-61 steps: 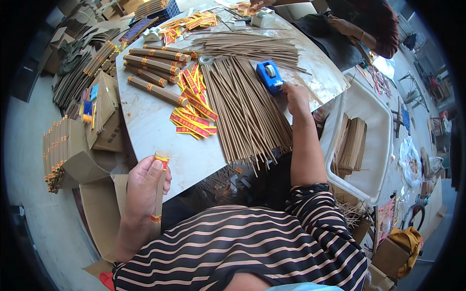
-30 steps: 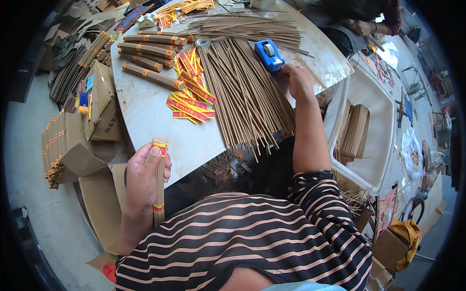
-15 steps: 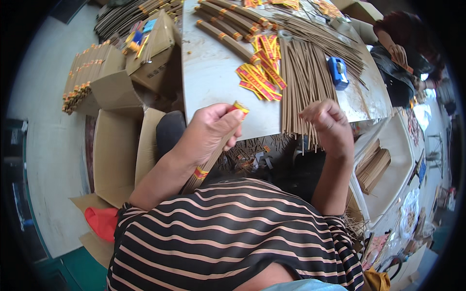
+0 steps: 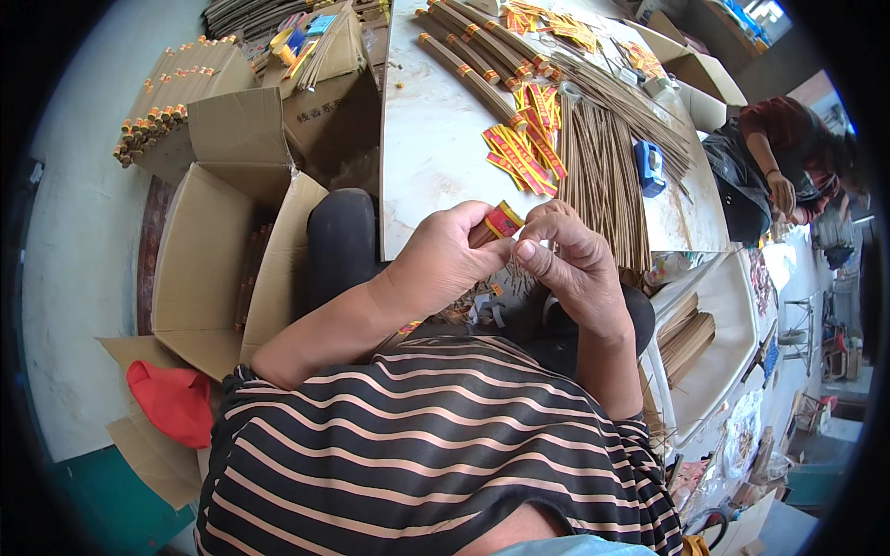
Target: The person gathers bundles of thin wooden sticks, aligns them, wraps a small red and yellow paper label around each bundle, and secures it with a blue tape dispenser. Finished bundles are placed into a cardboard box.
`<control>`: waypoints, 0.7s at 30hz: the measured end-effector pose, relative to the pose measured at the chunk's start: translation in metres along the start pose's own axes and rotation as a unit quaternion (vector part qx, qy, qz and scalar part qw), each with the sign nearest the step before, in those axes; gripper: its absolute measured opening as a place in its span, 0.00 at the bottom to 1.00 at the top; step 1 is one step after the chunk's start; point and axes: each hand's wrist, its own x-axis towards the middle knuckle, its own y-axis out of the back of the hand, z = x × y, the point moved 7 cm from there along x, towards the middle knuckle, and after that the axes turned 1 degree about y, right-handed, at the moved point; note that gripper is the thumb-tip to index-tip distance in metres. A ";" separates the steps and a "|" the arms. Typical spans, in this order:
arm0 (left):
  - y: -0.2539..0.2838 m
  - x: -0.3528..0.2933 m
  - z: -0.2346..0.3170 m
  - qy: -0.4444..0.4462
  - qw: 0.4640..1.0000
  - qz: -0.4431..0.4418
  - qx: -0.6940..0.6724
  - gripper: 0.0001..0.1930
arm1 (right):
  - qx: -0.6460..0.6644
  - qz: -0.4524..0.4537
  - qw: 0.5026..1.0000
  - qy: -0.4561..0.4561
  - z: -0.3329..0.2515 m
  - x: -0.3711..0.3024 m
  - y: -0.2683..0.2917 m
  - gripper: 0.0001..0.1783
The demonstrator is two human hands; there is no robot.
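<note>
Gripping a thin bundle of incense sticks (image 4: 484, 233) at the near edge of the white counter (image 4: 436, 157), the left hand (image 4: 445, 259) is closed around it while the right hand (image 4: 570, 259) pinches its red-and-yellow paper label (image 4: 503, 221), seemingly held close so the band can be worked by fingertip. Loose labels (image 4: 521, 153) of the same colours lie fanned beside the brown stick pile (image 4: 603, 176) and a blue tape dispenser (image 4: 650, 167), and an open cardboard box (image 4: 222, 250) stands to the left, likely within reach for finished bundles.
</note>
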 end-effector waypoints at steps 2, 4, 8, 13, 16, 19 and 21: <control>0.001 0.000 -0.003 -0.007 1.000 0.010 0.015 0.16 | -0.015 0.007 1.000 -0.017 0.003 0.001 -0.001 0.06; 0.000 -0.001 0.000 -0.025 0.999 0.013 0.019 0.15 | -0.024 0.013 0.999 -0.030 0.005 0.001 -0.001 0.06; 0.000 -0.002 0.002 -0.031 0.999 0.012 0.041 0.13 | -0.055 0.023 0.997 -0.047 0.003 0.001 0.002 0.06; 0.000 0.001 0.000 -0.041 0.997 0.009 0.069 0.12 | -0.087 0.032 0.994 -0.057 0.001 0.002 0.002 0.05; 0.000 0.001 0.001 -0.051 0.996 0.010 0.069 0.12 | -0.107 0.035 0.992 -0.052 0.000 0.002 0.003 0.05; -0.001 0.001 0.002 -0.049 0.996 0.012 0.073 0.12 | -0.135 0.036 0.989 -0.048 -0.005 0.004 0.003 0.05; -0.002 0.003 0.000 -0.047 0.996 0.012 0.070 0.12 | -0.144 0.039 0.988 -0.047 -0.006 0.004 0.004 0.05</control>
